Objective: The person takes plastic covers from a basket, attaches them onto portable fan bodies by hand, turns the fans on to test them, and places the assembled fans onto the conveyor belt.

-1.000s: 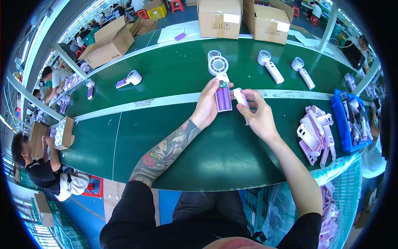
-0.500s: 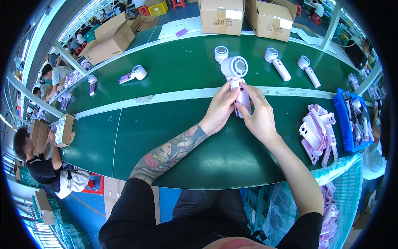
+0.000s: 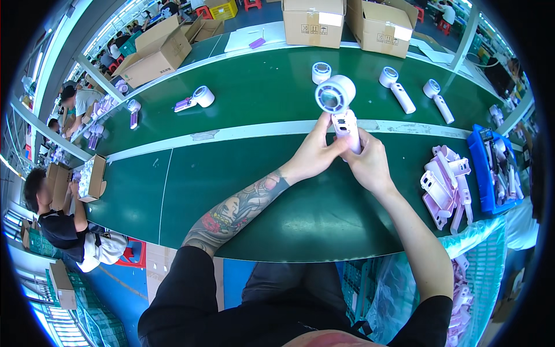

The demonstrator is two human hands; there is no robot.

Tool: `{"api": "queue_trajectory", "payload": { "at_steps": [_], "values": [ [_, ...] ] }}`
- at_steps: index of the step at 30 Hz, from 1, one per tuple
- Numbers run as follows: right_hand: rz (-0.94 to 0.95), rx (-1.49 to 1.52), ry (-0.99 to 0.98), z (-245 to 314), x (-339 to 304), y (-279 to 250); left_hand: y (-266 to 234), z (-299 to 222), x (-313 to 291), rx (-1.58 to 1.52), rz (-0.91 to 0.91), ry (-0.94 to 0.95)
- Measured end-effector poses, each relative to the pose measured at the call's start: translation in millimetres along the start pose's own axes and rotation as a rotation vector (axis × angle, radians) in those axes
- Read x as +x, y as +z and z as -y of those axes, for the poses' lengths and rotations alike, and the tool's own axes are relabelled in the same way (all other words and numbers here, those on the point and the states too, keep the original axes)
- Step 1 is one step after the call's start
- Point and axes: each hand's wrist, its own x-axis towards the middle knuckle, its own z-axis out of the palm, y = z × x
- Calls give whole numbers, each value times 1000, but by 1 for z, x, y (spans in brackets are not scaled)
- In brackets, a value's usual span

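Just above the near edge of the belt I hold a pale lilac handheld fan (image 3: pixel 340 95) upright, its round head tilted to the left. My left hand (image 3: pixel 319 149) grips the handle from the left side, with the thumb across its front. Around the lower handle closes my right hand (image 3: pixel 368 163), from the right. A light-coloured piece with dark slots shows on the upper handle. Behind the held fan another fan (image 3: pixel 321 72) lies on the belt, its handle hidden. To the right lies a pile of lilac handle shells (image 3: pixel 442 184).
The green conveyor belt (image 3: pixel 260 87) carries more fans, left and right. A blue bin (image 3: pixel 483 173) of parts stands at the right. Below it hangs a lined green crate (image 3: pixel 485 277) holding lilac shells. Cardboard boxes (image 3: pixel 312 26) line the far side. A co-worker (image 3: pixel 63 225) sits at the left.
The held fan's head has turned toward the left, and its slotted handle now faces me. Both hands have shifted grip slightly, the right one lower. Fans on the belt have moved rightward.
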Motion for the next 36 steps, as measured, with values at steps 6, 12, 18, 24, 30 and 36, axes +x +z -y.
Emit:
{"api": "queue_trajectory", "payload": {
  "at_steps": [6,12,18,24,30,36],
  "values": [
    [-64,-174,-144,4,-5,6,0,-8,-6,-72,6,-161],
    [-45,-177,-144,11,-6,12,-4,-14,-6,-46,-57,-177],
    [134,624,24,9,-5,16,-8,-17,-7,-281,-5,-224],
    [320,1076,213,3,5,-3,-7,-27,-15,-14,145,-128],
    [282,763,6,5,5,4,-8,-38,-19,32,138,-152],
    [-15,296,-146,7,0,12,-18,-11,-12,-176,133,-66]
  ]
}}
